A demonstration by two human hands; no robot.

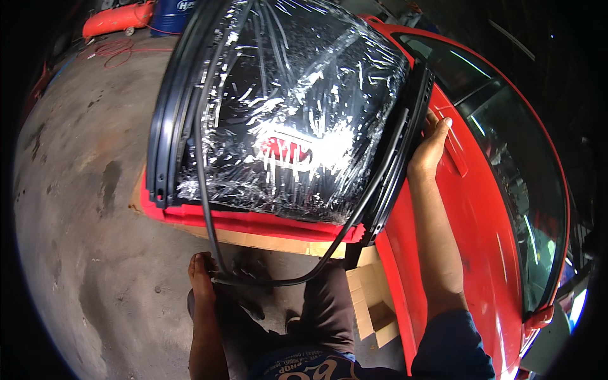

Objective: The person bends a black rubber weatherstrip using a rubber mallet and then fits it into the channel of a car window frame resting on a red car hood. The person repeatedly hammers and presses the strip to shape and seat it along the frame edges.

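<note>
Floor stretches leftward; right hand, part-open, meets panel's edge, left hand half-curled by black strip, grips unclear.

cam: head-worn left fisheye | facing: down | range: near both hands

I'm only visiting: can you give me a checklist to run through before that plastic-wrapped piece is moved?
1. Plastic wrap: ok, covering the middle.
2. Right hand firmly on the right rail: cannot tell, fingers partly hidden.
3. Left hand gripping the black bar: cannot tell; it is beside the bend.
4. Gap to the red car: cannot tell; they overlap in view.
5. Room by the right leg: probably not ok, open cardboard box close by.
</note>
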